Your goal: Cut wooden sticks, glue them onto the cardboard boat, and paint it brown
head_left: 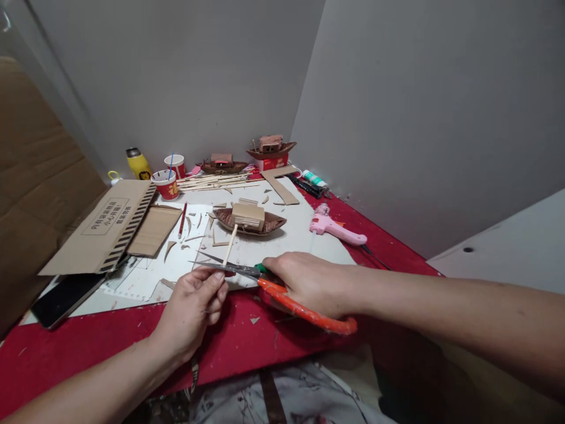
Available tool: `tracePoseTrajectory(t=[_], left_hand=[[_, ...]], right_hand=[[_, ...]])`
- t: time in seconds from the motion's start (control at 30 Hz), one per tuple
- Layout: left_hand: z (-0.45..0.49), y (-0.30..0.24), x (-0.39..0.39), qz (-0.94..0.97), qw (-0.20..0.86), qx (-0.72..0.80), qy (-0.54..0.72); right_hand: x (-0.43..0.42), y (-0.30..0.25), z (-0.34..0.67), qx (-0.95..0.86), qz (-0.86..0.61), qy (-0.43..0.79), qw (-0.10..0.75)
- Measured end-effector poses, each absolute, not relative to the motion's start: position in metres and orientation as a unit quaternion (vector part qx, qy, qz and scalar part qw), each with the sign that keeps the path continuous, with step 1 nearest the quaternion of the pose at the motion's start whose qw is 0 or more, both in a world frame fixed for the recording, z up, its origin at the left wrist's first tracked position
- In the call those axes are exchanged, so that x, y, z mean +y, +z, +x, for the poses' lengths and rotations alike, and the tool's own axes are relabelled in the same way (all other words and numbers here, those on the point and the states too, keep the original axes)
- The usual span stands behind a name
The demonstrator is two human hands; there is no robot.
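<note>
My right hand [311, 281] grips orange-handled scissors [304, 309], their blades [220, 265] open and pointing left. My left hand [194, 306] pinches the near end of a thin wooden stick [230, 242] that stands between the blades. Just beyond lies a brown cardboard boat model [249, 221] with a small cabin on it, resting on a white sheet [304, 232]. Both hands hover at the near edge of the red table [247, 341].
A pink glue gun [335, 227] lies to the right. Cardboard sheets [103, 227] and a phone [64, 297] are at left. Paper cups [166, 184], a yellow bottle [138, 164], wooden sticks [212, 181] and two finished boat models [270, 147] stand at the back. Cardboard scraps litter the sheet.
</note>
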State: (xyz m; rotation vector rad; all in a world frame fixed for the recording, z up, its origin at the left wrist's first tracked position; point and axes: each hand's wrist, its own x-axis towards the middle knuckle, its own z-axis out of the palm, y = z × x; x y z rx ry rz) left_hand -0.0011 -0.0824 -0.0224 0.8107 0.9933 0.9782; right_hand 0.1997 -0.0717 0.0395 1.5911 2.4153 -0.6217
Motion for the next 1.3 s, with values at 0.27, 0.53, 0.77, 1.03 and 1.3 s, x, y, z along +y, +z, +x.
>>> tracePoseTrajectory(t=[0.27,0.53,0.77,1.03,1.3], left_hand=[[0.0,-0.018,-0.083,0.374,0.686,0.451,0.431],[-0.005,-0.012,-0.081,0.377,0.669,0.47,0.434],[-0.004,-0.008,-0.09,0.387,0.654,0.476,0.443],[-0.022,-0.004,-0.06,0.407,0.577,0.456,0.541],[-0.028,0.015,-0.056,0.413,0.628,0.432,0.499]], right_hand=[[-0.073,0.041,0.203,0.817,0.537,-0.186,0.102],[-0.073,0.051,0.2,0.809,0.536,-0.213,0.112],[-0.073,0.06,0.208,0.797,0.502,-0.315,0.114],[-0.081,0.062,0.212,0.792,0.535,-0.266,0.123],[-0.08,0.029,0.236,0.806,0.574,-0.091,0.115]])
